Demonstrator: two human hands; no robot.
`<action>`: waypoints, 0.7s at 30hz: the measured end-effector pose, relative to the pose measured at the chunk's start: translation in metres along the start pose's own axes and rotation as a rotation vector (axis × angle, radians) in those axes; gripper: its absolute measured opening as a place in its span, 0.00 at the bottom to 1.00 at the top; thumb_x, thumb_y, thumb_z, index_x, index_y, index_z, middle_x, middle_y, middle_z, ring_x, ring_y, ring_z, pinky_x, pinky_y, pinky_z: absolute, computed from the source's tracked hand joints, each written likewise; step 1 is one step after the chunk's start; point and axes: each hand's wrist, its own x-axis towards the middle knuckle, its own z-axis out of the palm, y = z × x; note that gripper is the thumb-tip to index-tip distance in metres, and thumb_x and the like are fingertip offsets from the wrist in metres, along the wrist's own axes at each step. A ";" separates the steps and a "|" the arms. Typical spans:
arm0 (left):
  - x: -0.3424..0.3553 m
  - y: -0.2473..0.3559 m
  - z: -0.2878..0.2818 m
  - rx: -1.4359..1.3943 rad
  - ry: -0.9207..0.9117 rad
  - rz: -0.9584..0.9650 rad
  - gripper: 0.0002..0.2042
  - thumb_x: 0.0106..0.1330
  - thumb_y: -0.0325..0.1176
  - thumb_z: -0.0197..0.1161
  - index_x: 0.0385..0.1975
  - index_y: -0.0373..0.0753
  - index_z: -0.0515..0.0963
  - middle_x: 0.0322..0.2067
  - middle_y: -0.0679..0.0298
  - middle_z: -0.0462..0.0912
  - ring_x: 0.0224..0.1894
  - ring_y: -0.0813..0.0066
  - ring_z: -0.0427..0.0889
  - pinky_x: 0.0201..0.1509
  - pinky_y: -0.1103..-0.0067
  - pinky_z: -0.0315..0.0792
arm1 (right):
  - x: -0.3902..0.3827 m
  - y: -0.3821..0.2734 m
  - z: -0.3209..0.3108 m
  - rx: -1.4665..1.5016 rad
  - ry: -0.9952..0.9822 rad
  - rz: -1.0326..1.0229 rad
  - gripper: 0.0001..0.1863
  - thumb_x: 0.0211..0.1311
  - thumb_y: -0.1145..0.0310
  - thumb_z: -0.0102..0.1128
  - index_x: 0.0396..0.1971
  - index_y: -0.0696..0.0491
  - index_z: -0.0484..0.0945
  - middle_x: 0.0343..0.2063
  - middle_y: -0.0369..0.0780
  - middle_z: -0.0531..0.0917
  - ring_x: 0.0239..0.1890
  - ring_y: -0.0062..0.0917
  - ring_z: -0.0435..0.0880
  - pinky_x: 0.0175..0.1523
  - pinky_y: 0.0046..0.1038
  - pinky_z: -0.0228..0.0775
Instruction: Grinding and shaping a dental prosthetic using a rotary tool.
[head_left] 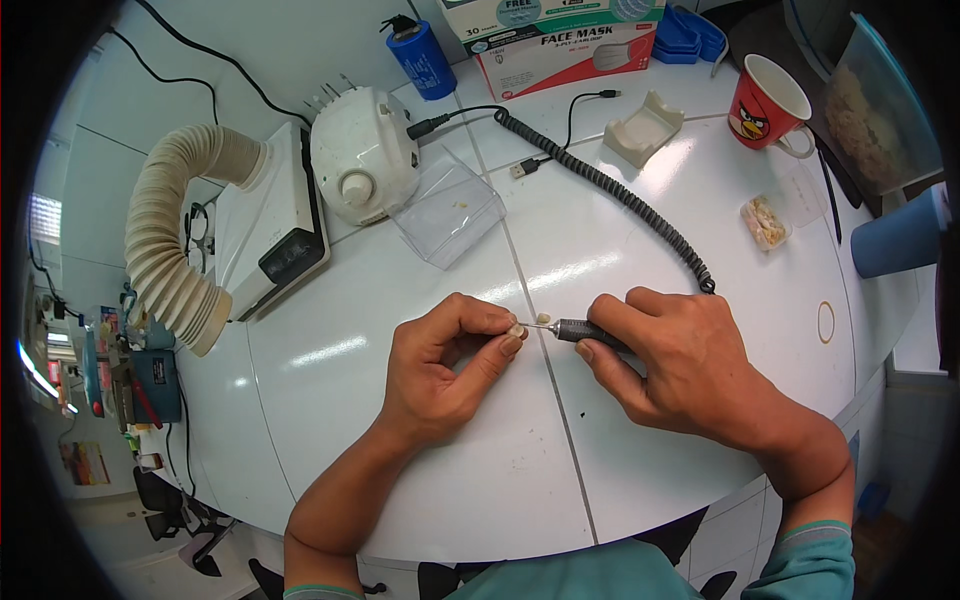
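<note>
My left hand [432,372] pinches a small cream tooth-like piece [517,331] between thumb and fingertips above the white table. Wrapped in my right hand [695,370] is a dark rotary handpiece [575,331] with a silver nose, held like a pen. Its thin bit points left and meets the piece, or comes very near it. Just beyond the bit lies another small cream bit [543,318] on the table. A black coiled cord [620,190] runs from near my right hand to the white control unit [365,160].
Behind my left hand is a clear plastic tray [450,222]. A ribbed hose [170,230] curves from a white box at left. Mask boxes [565,65] and a blue can [420,62] stand at the back. At right are a red mug [765,105], a small tub [765,222] and a blue cup [897,235].
</note>
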 end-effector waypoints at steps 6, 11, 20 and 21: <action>0.000 -0.001 0.000 -0.022 0.031 -0.004 0.05 0.79 0.18 0.65 0.47 0.32 0.79 0.46 0.57 0.88 0.47 0.74 0.88 0.52 0.76 0.83 | 0.001 -0.001 0.003 0.000 0.047 0.000 0.11 0.73 0.60 0.69 0.37 0.52 0.83 0.20 0.41 0.82 0.18 0.40 0.83 0.23 0.41 0.70; 0.001 -0.008 -0.004 -0.101 0.060 0.015 0.05 0.80 0.20 0.65 0.50 0.33 0.79 0.48 0.59 0.88 0.50 0.75 0.88 0.55 0.77 0.83 | 0.002 -0.003 0.008 -0.010 0.084 -0.027 0.11 0.74 0.60 0.69 0.36 0.52 0.81 0.20 0.41 0.81 0.19 0.39 0.83 0.24 0.41 0.69; 0.005 -0.005 0.000 -0.075 0.076 -0.064 0.06 0.82 0.24 0.65 0.53 0.31 0.82 0.46 0.62 0.89 0.51 0.78 0.88 0.58 0.78 0.83 | 0.007 0.009 0.006 -0.072 0.091 -0.039 0.15 0.77 0.56 0.69 0.35 0.52 0.81 0.21 0.41 0.83 0.21 0.39 0.83 0.27 0.40 0.70; 0.005 -0.006 0.001 -0.066 0.086 -0.031 0.06 0.81 0.23 0.64 0.53 0.31 0.83 0.43 0.63 0.89 0.47 0.81 0.87 0.55 0.80 0.82 | 0.007 0.007 0.006 -0.072 0.085 -0.056 0.16 0.77 0.56 0.69 0.35 0.52 0.81 0.21 0.41 0.83 0.22 0.38 0.83 0.28 0.40 0.70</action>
